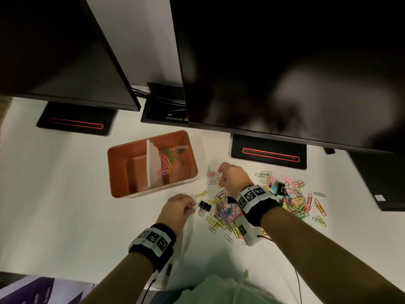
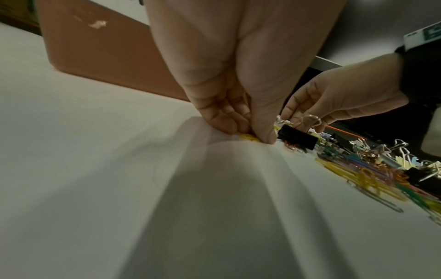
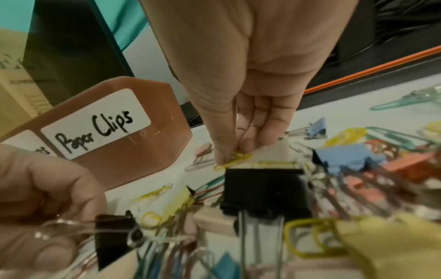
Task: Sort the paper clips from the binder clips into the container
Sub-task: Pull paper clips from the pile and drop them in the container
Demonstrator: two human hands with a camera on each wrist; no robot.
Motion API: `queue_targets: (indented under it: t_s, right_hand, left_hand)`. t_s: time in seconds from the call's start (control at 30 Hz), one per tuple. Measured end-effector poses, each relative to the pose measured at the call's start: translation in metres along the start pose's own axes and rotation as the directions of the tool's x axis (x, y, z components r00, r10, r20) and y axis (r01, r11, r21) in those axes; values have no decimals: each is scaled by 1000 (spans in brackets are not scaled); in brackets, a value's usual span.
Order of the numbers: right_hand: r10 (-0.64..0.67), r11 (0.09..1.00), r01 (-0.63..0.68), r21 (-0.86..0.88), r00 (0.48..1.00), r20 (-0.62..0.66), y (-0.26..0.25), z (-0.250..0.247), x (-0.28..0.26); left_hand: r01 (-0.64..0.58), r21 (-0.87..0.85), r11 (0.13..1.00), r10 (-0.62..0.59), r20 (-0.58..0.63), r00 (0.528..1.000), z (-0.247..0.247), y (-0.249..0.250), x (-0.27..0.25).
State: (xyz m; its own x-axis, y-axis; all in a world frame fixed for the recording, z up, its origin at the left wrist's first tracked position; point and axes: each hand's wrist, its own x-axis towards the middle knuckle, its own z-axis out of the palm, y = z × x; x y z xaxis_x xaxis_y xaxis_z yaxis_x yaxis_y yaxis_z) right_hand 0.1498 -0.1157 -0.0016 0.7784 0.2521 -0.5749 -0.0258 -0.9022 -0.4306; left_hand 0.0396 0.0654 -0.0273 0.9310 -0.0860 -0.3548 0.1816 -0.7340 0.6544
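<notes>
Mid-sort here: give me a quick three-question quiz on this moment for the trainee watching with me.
1. True or false: the right hand is pinching a black binder clip.
2. In the head view, the paper clips already inside the container lie: A) left of the white divider; B) right of it; C) on both sides.
3. Fill in: the label on the container wall, read in the right wrist view, says "____".

Key
1. False: it pinches a yellow paper clip lying on the desk.
2. B.
3. Paper Clips.
</notes>
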Motion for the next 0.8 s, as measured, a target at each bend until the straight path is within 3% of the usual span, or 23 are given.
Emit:
queue_targets:
  t_s: [0.23, 0.43, 0.6, 0.8]
  right_hand:
    - [-3, 998, 6, -63, 999, 50, 12, -6, -4]
    - [-100, 994, 101, -49, 995, 4, 22, -9, -12]
    - [-240, 968, 241, -65, 970, 22, 14, -7, -16]
    - [-209, 951, 229, -206, 971, 115, 3, 3, -12]
  left_hand:
    - [-39, 82, 996, 41, -30, 999, 8, -5, -1]
    - [-81, 98, 992, 82, 1, 997, 4, -6, -1]
    - [-85, 25, 996, 87, -73, 994, 1, 4, 4]
    - [-51, 30, 998, 53, -83, 995, 7, 21, 16]
